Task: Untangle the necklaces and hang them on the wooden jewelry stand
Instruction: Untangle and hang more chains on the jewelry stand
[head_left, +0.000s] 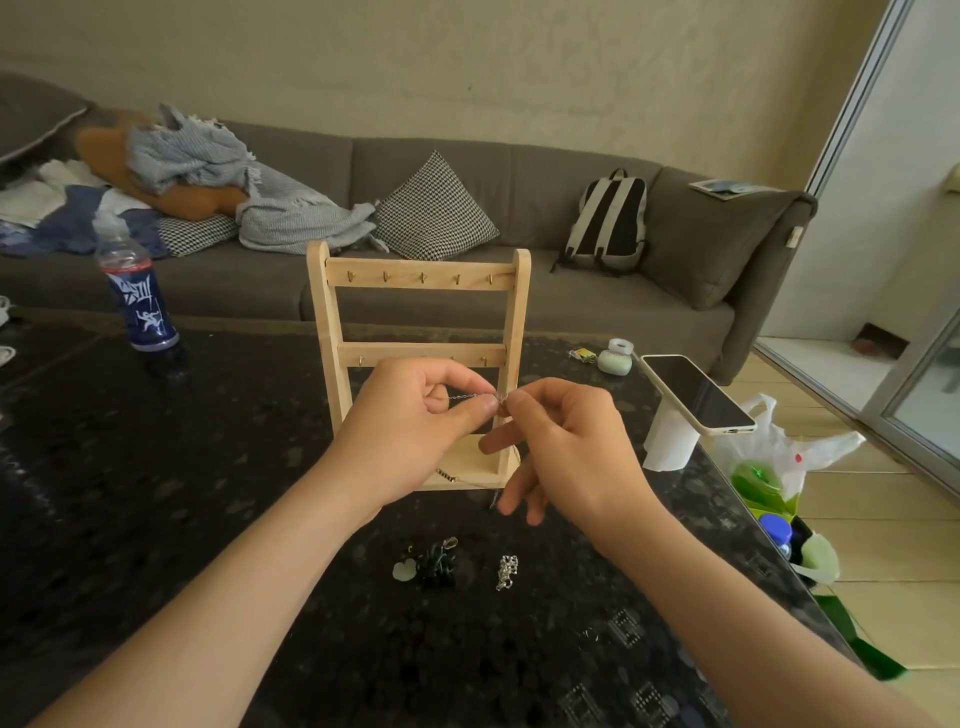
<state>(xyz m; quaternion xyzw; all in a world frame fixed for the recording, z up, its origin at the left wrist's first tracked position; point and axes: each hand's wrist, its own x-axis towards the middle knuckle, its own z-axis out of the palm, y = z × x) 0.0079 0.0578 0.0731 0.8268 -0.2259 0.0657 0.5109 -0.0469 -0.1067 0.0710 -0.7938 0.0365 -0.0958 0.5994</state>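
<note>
Where they meet at frame centre, the left hand and right hand each pinch a thin chain in front of the stand; a dark necklace and silver necklace lie lower-centre on the counter.

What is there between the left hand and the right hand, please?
In the head view, a thin silver chain runs between them. The left hand and the right hand each pinch it, in front of the stand.
</note>
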